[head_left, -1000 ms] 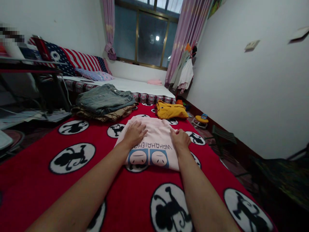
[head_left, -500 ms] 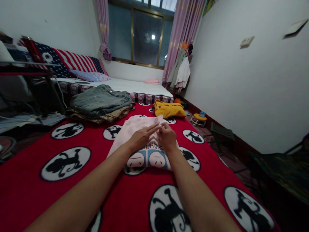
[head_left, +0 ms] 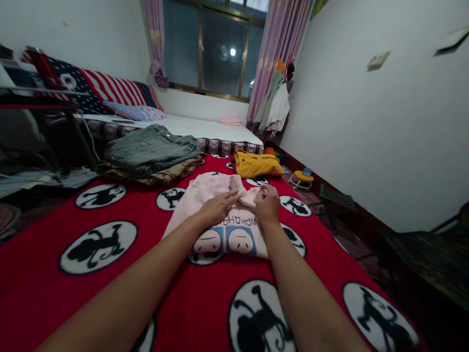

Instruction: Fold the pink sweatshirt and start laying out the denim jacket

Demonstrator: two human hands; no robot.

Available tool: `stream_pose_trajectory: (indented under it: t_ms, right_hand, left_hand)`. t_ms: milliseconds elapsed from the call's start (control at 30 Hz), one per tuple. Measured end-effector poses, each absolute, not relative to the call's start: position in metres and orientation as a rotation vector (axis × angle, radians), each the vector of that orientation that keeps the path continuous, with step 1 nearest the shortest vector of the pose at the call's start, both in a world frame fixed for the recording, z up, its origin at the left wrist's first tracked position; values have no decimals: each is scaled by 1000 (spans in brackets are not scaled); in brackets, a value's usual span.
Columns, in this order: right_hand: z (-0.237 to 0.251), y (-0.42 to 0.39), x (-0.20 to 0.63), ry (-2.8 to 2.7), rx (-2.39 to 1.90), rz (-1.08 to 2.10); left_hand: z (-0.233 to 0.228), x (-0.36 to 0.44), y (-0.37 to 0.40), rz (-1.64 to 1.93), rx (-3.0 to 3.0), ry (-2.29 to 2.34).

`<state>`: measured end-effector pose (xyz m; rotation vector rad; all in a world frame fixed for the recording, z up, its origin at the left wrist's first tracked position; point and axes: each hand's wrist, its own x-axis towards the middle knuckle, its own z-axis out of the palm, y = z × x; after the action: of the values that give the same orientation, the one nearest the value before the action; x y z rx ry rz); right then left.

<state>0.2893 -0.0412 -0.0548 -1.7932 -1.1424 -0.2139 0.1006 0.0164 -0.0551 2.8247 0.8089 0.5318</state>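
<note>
While pinched at its far fold: soft pink shirt, cotton-like, lying flat on the blanket, print of two round faces in blue squares and upside-down letters on the near half.
Left hand: laid on the shirt's middle, fingers long and close together, tips touching a bunched ridge of cloth.
Right hand: curled, thumb and fingers nipping the shirt's right far edge, cloth raised into a small crumpled peak between both hands.
Blanket: fleecy, red, dotted with white ovals holding black monkey shapes.
Jeans: faded denim, folded thick, stacked on a tan patterned garment, far left of the shirt.
Yellow top: folded loosely, puffy, just beyond the shirt to the right.
Bed: low, white smooth sheet, patterned edge, past the blanket.
Curtain: pink, thin, hanging in pleats beside a dark window.
Stool: small, round, yellow top, on the floor to the right.
</note>
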Motion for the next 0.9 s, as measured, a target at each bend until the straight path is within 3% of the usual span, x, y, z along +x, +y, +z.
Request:
stream_pose_trajectory:
  t_ms: [167, 500, 733, 900]
  right_hand:
    - [-75, -35, 339, -757, -1821, -51]
    - [-58, -43, 323, -881, -2007, -3]
    - [-62, -36, 319, -1029, -1556, 231]
    - [-56, -34, 316, -992, -1631, -61]
  left_hand:
    - [-55, 102, 16, 440, 2899, 840]
    - [-55, 102, 17, 471, 2872, 816]
    - [-55, 100, 13, 530, 2864, 840]
    - [-55, 98, 11, 680, 2836, 779]
